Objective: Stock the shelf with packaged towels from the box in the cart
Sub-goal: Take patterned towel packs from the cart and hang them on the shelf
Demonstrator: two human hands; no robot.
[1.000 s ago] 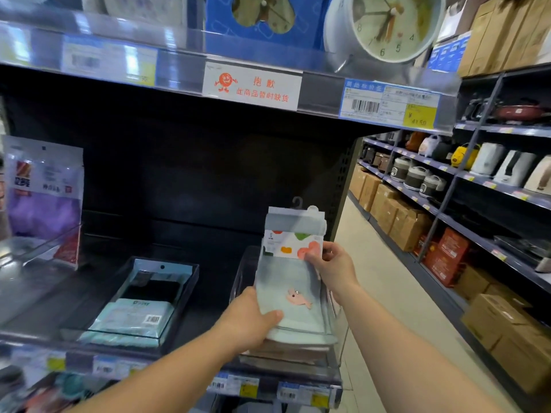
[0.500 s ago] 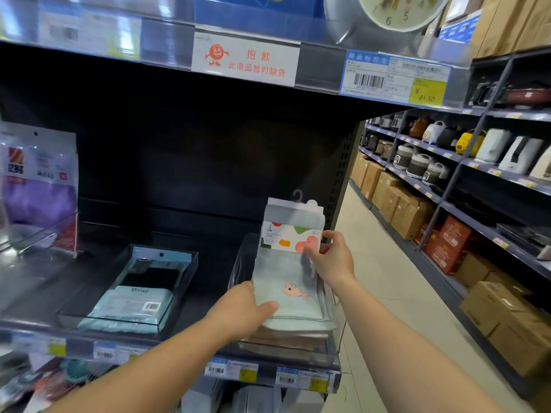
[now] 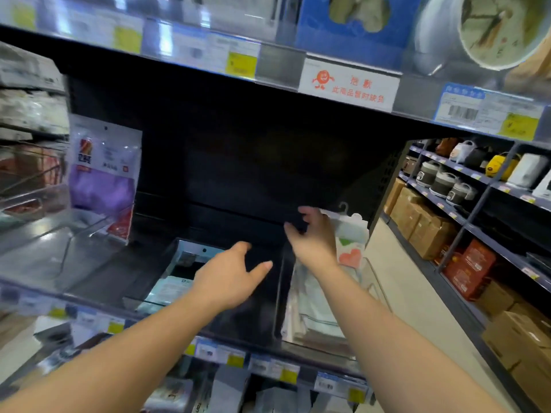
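A packaged pale-blue towel [image 3: 351, 238] with a white hanger hook and a colourful label stands upright in a clear bin [image 3: 378, 283] at the right end of the dark shelf [image 3: 238, 186]. Below it in that bin lies a stack of more packaged towels [image 3: 313, 311]. My right hand [image 3: 313, 239] is spread in front of the package's left side, fingers apart, not wrapped around it. My left hand [image 3: 231, 278] hovers open over the gap between the two bins, holding nothing. The cart and its box are out of view.
A second clear bin [image 3: 179, 245] to the left holds a mint-green packaged towel [image 3: 171, 289]. A purple packaged cloth [image 3: 104, 180] stands further left. Price tags line the shelf's front edge [image 3: 268, 368]. An aisle floor [image 3: 417, 293] and shelves of cartons and appliances lie to the right.
Both hands have let go of the towel package, which now stands in the right bin. My left hand moved left, my right hand rose to the package's top. The view swung left.
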